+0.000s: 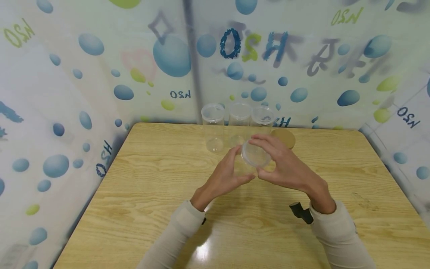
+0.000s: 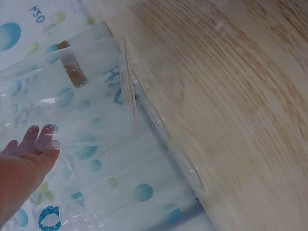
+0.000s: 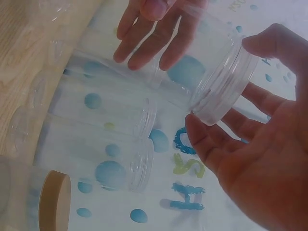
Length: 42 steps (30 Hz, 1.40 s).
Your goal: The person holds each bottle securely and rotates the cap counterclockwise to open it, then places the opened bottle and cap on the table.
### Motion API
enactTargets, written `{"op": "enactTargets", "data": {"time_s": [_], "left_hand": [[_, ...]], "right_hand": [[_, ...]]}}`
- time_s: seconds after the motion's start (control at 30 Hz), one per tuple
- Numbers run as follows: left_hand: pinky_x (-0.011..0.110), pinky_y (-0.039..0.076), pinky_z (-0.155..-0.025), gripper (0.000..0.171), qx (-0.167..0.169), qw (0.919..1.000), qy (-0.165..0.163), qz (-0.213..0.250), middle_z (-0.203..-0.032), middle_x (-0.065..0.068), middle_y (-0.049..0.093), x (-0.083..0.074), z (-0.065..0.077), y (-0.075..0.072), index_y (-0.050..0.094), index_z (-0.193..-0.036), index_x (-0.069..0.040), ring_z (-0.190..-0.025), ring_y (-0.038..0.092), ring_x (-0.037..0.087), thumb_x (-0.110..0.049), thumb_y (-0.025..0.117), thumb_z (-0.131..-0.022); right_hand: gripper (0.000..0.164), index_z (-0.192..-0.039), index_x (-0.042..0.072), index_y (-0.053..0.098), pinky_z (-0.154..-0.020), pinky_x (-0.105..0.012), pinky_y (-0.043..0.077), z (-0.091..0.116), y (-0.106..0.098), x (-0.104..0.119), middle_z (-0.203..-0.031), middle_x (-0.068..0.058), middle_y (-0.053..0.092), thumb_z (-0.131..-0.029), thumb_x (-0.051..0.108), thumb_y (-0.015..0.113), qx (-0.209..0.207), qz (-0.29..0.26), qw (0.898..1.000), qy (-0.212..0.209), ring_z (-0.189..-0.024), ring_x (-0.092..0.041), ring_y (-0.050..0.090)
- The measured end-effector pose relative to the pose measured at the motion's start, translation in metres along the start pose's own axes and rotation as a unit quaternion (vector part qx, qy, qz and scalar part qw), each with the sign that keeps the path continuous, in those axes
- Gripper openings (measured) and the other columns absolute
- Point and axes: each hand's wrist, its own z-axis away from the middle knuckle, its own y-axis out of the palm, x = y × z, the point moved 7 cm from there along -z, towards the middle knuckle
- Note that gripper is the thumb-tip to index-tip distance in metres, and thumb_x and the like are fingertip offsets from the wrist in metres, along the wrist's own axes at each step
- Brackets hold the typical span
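With three jars (image 1: pixel 239 123) lidded, I see left hand (image 1: pixel 226 175) clasping a fourth jar (image 3: pixel 187 72), right hand (image 1: pixel 289 168) gripping its lid (image 3: pixel 231 84), probably unfinished.

Beyond both hands, the wall (image 1: pixel 215 80) bears large letters (image 1: pixel 251 48), "OSH", and smaller lettering (image 1: pixel 180 94), possibly "OSN", leftward.

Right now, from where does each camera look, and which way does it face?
Head: worn on the head, facing forward and down to the table, standing jars and wall; left hand, right hand and both sleeves show.
Left wrist: worn there, facing the held jar and wall; only part of the left hand shows.
Right wrist: worn there, facing the held jar and standing jars; both hands show.
Shared: head and right wrist views both show the brown lid.
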Motion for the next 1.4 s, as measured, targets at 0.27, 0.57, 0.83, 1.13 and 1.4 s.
{"op": "enactTargets", "data": {"time_s": [0.27, 0.57, 0.83, 1.13, 1.4], "left_hand": [[0.045, 0.042, -0.107, 0.086, -0.02, 0.9992, -0.021, 0.028, -0.141, 0.01, 0.05, 0.006, 0.001, -0.008, 0.033, -0.148, -0.008, -0.13, 0.049, 0.022, -0.026, 0.084, -0.08], [0.05, 0.042, -0.105, 0.084, -0.081, 0.9941, -0.03, 0.065, -0.135, 0.01, 0.053, 0.02, 0.004, -0.035, 0.036, -0.144, -0.004, -0.125, 0.052, 0.028, -0.017, 0.085, -0.078], [0.055, 0.044, -0.1, 0.087, -0.14, 0.9879, -0.047, 0.048, -0.14, 0.017, 0.043, 0.043, 0.015, -0.065, 0.036, -0.146, -0.003, -0.122, 0.049, 0.031, -0.018, 0.086, -0.077], [0.057, 0.034, -0.108, 0.083, -0.189, 0.9737, -0.121, 0.039, -0.137, 0.018, 0.029, 0.069, 0.029, -0.098, 0.036, -0.146, -0.011, -0.128, 0.038, 0.038, -0.027, 0.084, -0.08], [0.055, 0.034, -0.106, 0.08, -0.227, 0.9601, -0.156, 0.051, -0.125, 0.015, 0.026, 0.088, 0.033, -0.115, 0.038, -0.141, -0.01, -0.121, 0.036, 0.039, -0.023, 0.085, -0.078]], "right_hand": [[0.077, -0.148, 0.008, 0.041, -0.081, -0.045, 0.052, 0.003, -0.008, -0.004, -0.146, -0.015, 0.044, -0.079, 0.004, 0.073, -0.019, -0.015, 1.0, 0.006, -0.119, -0.027, 0.05], [0.083, -0.153, 0.012, 0.036, -0.082, -0.045, 0.052, 0.007, -0.008, -0.01, -0.143, -0.017, 0.04, -0.08, 0.007, 0.076, -0.025, -0.001, 1.0, 0.011, -0.116, -0.027, 0.049], [0.09, -0.156, 0.014, 0.028, -0.082, -0.045, 0.05, 0.016, -0.007, -0.026, -0.138, -0.019, 0.039, -0.081, 0.013, 0.077, -0.027, 0.005, 0.998, 0.057, -0.102, -0.026, 0.053], [0.07, -0.144, 0.004, 0.038, -0.088, -0.052, 0.051, 0.033, -0.001, -0.048, -0.13, -0.017, 0.044, -0.085, 0.014, 0.074, -0.009, -0.009, 0.994, 0.105, -0.106, -0.029, 0.054], [0.07, -0.142, 0.0, 0.037, -0.093, -0.055, 0.045, 0.046, 0.005, -0.067, -0.132, -0.018, 0.049, -0.085, 0.015, 0.075, -0.003, -0.019, 0.99, 0.141, -0.118, -0.034, 0.051]]}}
